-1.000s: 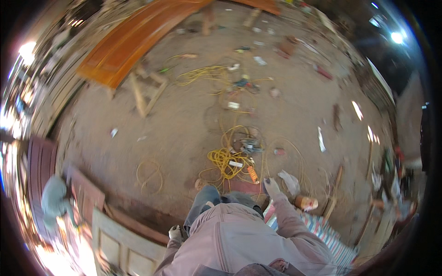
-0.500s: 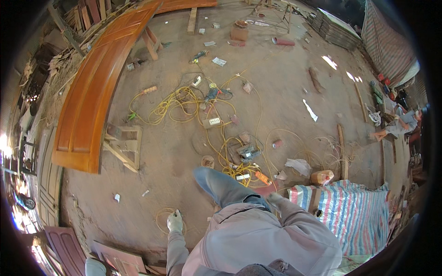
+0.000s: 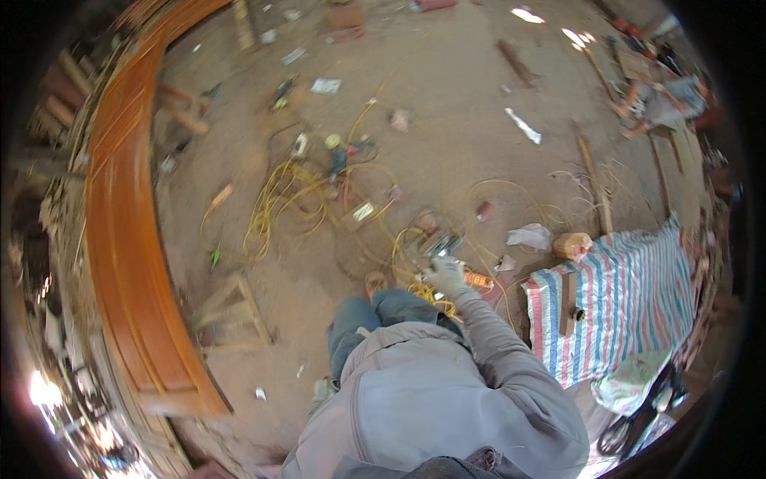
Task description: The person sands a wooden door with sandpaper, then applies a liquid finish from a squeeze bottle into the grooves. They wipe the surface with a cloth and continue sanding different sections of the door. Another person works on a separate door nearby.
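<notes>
My right hand (image 3: 447,276), in a pale work glove, is stretched out low in front of my knees. It is at the near end of a dark grey power tool (image 3: 441,243) on the dirt floor; blur hides whether the fingers close on it. Yellow cable (image 3: 403,259) lies in loops around the tool, and an orange power strip (image 3: 479,279) is just right of the hand. My left hand (image 3: 323,389), also gloved, is down beside my left hip. My body and sleeve cover much of it, so its fingers do not show.
A long varnished wooden door panel (image 3: 132,263) runs along the left, near a wooden trestle (image 3: 235,311). A striped tarp (image 3: 630,295) with a wood block (image 3: 568,303) covers something at right. More tools, such as a blue one (image 3: 339,162), lie ahead. Another person (image 3: 674,102) sits far right.
My right hand has reached forward from beside my knee to the grey power tool. My left hand has come back from over the floor at left to my hip. The whole view has swung.
</notes>
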`<state>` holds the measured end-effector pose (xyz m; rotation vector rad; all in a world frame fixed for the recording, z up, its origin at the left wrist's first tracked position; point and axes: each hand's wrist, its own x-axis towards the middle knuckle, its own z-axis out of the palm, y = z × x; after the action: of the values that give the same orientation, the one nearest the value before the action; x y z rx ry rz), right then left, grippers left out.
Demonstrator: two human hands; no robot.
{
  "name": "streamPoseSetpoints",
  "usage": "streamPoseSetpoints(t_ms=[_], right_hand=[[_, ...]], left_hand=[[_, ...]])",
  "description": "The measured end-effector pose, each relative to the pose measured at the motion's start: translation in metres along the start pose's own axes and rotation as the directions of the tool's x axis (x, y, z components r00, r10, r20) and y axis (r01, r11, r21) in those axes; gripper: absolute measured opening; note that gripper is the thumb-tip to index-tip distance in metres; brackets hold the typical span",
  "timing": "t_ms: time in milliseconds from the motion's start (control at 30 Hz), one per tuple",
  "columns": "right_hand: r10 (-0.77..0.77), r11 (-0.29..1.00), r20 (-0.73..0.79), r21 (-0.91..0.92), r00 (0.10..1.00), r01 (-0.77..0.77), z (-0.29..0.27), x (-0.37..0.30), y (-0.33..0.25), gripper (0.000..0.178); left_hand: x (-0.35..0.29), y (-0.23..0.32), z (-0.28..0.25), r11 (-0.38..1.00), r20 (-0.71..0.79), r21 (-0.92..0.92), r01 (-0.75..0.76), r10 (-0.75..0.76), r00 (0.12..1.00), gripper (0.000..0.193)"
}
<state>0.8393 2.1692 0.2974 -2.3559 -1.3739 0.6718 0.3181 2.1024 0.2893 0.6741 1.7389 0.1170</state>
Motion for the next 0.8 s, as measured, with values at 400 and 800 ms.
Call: streamPoseSetpoints(t_ms=[400, 800], right_hand=[[0.691, 0.691, 0.042, 0.256, 0.721, -0.676, -0.052, 0.098, 0.053, 0.050], [0.890, 0.144, 0.318, 0.485, 0.328, -0.862, 0.020, 0.131, 0.094, 0.043]], left_hand=[[0.233, 0.449, -0.037, 0.996, 0.047, 0.006, -0.087, 0.087, 0.995, 0.025], [0.335, 0.766, 0.199, 0.406, 0.490, 0.683, -0.606, 0.361, 0.794, 0.040]])
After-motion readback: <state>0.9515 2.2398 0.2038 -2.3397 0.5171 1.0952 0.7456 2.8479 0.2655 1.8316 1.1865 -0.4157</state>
